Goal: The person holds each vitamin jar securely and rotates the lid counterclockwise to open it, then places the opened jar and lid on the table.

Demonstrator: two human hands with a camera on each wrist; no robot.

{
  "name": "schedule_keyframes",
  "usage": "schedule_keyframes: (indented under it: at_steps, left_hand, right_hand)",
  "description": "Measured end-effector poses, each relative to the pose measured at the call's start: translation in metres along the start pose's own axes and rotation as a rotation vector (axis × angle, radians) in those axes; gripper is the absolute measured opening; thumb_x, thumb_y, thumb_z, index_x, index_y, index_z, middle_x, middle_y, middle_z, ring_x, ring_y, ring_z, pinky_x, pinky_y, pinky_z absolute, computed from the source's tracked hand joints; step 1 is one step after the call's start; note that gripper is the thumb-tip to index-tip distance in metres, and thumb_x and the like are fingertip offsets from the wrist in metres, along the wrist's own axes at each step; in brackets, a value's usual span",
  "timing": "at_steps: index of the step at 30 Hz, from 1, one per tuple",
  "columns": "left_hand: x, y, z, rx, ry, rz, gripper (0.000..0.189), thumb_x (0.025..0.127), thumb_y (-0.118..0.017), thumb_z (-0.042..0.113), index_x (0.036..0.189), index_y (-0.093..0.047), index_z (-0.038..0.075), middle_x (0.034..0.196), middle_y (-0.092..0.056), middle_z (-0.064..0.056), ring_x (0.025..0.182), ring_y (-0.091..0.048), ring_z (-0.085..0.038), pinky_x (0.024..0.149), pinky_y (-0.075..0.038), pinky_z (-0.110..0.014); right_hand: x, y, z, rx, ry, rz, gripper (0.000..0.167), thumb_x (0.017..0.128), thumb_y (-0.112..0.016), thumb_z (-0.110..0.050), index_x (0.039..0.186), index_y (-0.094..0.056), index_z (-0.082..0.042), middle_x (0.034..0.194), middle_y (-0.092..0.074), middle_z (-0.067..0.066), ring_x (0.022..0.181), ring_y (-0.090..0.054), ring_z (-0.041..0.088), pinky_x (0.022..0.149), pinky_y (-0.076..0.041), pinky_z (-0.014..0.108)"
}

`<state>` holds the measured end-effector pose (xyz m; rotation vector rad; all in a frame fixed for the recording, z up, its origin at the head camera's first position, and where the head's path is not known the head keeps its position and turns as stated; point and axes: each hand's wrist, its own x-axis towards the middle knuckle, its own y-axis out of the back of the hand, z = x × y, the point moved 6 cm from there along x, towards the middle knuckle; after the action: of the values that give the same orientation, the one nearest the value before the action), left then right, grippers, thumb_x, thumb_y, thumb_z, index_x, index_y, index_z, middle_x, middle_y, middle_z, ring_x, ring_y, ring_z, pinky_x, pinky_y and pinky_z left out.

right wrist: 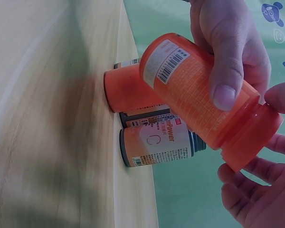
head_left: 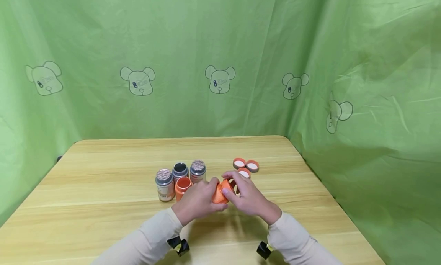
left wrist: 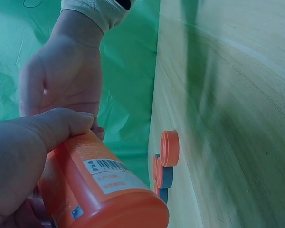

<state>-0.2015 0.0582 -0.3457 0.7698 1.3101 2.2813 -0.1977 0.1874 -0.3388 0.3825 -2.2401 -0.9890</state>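
Note:
My left hand (head_left: pixel 201 200) grips the body of an orange bottle (right wrist: pixel 194 90), which is held tilted above the table with its capped end toward the right. Fingers and thumb of my right hand (head_left: pixel 246 196) are around the orange cap (right wrist: pixel 254 135) at that end. In the left wrist view the bottle's base and a white barcode label (left wrist: pixel 114 173) face the camera. Beside my left hand stands an uncapped orange bottle (head_left: pixel 183 184), partly covered by that hand in the head view.
Grouped with the standing orange bottle are two foil-sealed bottles (head_left: pixel 165 185) and a dark-mouthed open bottle (head_left: pixel 180 170). Beyond my right hand, three loose caps (head_left: pixel 239 163) lie on the wooden table (head_left: pixel 103 215). Green curtains (head_left: pixel 179 112) hang behind and at the sides.

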Motion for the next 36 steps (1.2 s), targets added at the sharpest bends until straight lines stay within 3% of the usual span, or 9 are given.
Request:
schedule_keyframes:
  at_steps: [6, 10, 15, 20, 27, 36]
  left_hand:
    - [-0.0002, -0.0002, 0.0001, -0.001, -0.007, 0.003, 0.049, 0.077, -0.080, 0.038, 0.103, -0.055, 0.004, 0.068, -0.050, 0.004, 0.052, -0.047, -0.006, 0.044, -0.040, -0.019]
    - [-0.0002, 0.0001, 0.0002, -0.003, -0.013, 0.008, 0.049, 0.078, -0.079, 0.038, 0.103, -0.054, 0.004, 0.068, -0.051, 0.004, 0.052, -0.047, -0.005, 0.044, -0.040, -0.019]
    - [0.0002, -0.0004, 0.0000, 0.002, -0.009, -0.001, 0.050, 0.078, -0.079, 0.039, 0.104, -0.055, 0.004, 0.068, -0.051, 0.004, 0.053, -0.047, -0.006, 0.044, -0.040, -0.019]
    - [0.0004, -0.0010, -0.0003, 0.003, -0.004, -0.007, 0.051, 0.078, -0.079, 0.040, 0.104, -0.055, 0.004, 0.068, -0.050, 0.005, 0.052, -0.047, -0.005, 0.043, -0.040, -0.019]
    - [0.0005, -0.0004, -0.0011, 0.008, 0.003, -0.002, 0.052, 0.078, -0.079, 0.042, 0.104, -0.054, 0.005, 0.068, -0.050, 0.005, 0.052, -0.047, -0.006, 0.043, -0.039, -0.019]
    - [0.0004, -0.0003, -0.0018, 0.009, 0.005, -0.004, 0.052, 0.078, -0.079, 0.041, 0.104, -0.054, 0.004, 0.069, -0.051, 0.004, 0.053, -0.048, -0.006, 0.044, -0.040, -0.020]
  right_hand:
    - [-0.0010, 0.0013, -0.0010, -0.005, 0.023, 0.011, 0.034, 0.094, -0.058, -0.020, 0.123, -0.050, -0.003, 0.107, -0.058, 0.004, 0.084, -0.056, 0.013, 0.068, -0.049, 0.033]
    - [-0.0010, 0.0002, 0.0030, -0.009, -0.031, 0.000, 0.036, 0.097, -0.055, -0.024, 0.124, -0.050, -0.001, 0.109, -0.058, 0.007, 0.081, -0.057, 0.015, 0.069, -0.051, 0.036]
    - [-0.0013, -0.0017, 0.0068, -0.012, -0.092, -0.029, 0.035, 0.098, -0.055, -0.027, 0.124, -0.050, -0.003, 0.106, -0.059, 0.008, 0.073, -0.057, 0.015, 0.066, -0.050, 0.031]
    - [-0.0006, -0.0020, 0.0052, -0.008, -0.069, -0.023, 0.034, 0.098, -0.056, -0.025, 0.124, -0.050, -0.005, 0.106, -0.060, 0.006, 0.073, -0.057, 0.013, 0.065, -0.049, 0.028]
    - [-0.0003, -0.0014, 0.0027, 0.013, -0.031, -0.021, 0.035, 0.095, -0.058, -0.021, 0.125, -0.050, -0.003, 0.109, -0.059, 0.004, 0.079, -0.057, 0.011, 0.067, -0.051, 0.035]
    - [-0.0011, -0.0037, 0.0071, 0.002, -0.101, -0.048, 0.037, 0.099, -0.054, -0.028, 0.126, -0.049, -0.004, 0.109, -0.059, 0.007, 0.074, -0.056, 0.012, 0.068, -0.050, 0.030]
